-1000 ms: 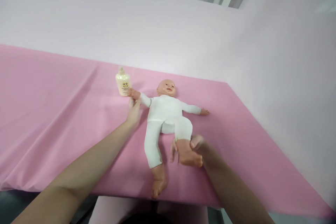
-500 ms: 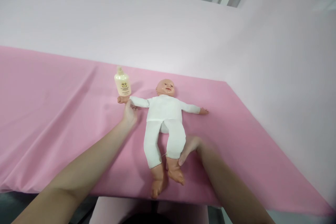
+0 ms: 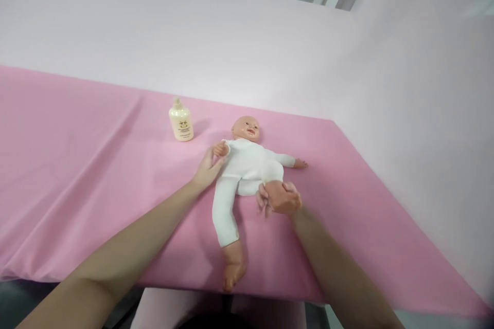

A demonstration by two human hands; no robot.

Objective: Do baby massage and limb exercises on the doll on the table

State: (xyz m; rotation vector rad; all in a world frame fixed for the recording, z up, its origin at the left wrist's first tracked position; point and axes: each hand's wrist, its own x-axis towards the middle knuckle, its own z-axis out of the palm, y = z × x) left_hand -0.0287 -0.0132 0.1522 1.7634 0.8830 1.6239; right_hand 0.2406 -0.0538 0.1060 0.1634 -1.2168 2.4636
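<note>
A baby doll (image 3: 247,159) in a white cloth suit lies on its back, its head toward the far edge. My left hand (image 3: 207,169) is closed around the doll's arm on the left side, which is bent in against the body with the small doll hand (image 3: 221,149) poking out. Gripped by the ankle in my right hand (image 3: 263,199) is the leg on the right side, bent up so that its bare foot (image 3: 283,200) points toward me. The other leg (image 3: 225,211) stretches straight toward the near edge. Part of my right palm is hidden behind the foot.
A pink cloth (image 3: 96,164) with some folds covers the table. Left of the doll's head stands a cream-coloured pump bottle (image 3: 181,122). White walls (image 3: 231,51) rise behind and at the right. The doll's other arm (image 3: 283,159) lies out to the right.
My left hand has moved right, folding the doll's outstretched arm in toward its body. My right hand has lifted the leg from the cloth and bent it up toward the belly.
</note>
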